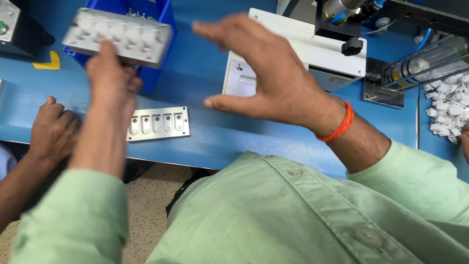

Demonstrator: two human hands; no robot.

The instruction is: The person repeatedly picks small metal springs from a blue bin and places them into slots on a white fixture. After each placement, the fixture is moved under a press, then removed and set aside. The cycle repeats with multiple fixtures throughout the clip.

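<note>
1. Bare table (205, 88) is lying open between the blue bin (163, 14) and the white machine (312, 54).
2. A co-worker's hand (53, 129) is blocking the near left edge.
3. White clips (447, 107) are crowding the far right.

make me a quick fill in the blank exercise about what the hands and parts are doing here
1. The left hand holds up a metal block in front of a ____ bin.
2. The right hand hovers open and holds ____.
3. The flat metal plate on the table has ____ slots.
4. The right wrist wears an ____ band.

Missing words: blue; nothing; five; orange
</note>
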